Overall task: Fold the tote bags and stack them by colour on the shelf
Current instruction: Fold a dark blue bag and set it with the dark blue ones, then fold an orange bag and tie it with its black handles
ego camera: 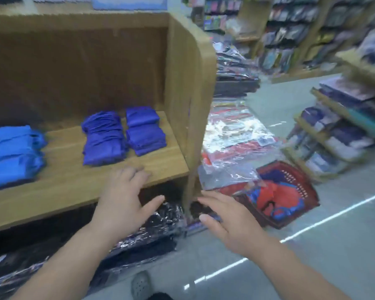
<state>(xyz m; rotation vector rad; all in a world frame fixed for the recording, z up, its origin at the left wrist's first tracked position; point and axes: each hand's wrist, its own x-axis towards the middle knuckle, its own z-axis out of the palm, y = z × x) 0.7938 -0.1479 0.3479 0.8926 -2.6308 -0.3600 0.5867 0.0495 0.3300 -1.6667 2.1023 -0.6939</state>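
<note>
a: fig. 1. which hand is nearer the next bags?
b: the right hand (227,221). the red basket (299,185) of red and blue fabric (268,195), probably unfolded bags, sits on the floor right of the shelf (165,167), ahead of that hand.
a: and the fingers (208,201)?
b: spread on both hands, holding nothing. the left hand (121,198) is palm down over the shelf's front edge; contact cannot be told. on the shelf, two dark blue stacks (105,139) run front to back, with a light blue stack (13,154) at its left.

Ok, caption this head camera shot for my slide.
Left hand and right hand open before the shelf holding dark blue stacks and a light blue stack.
</note>
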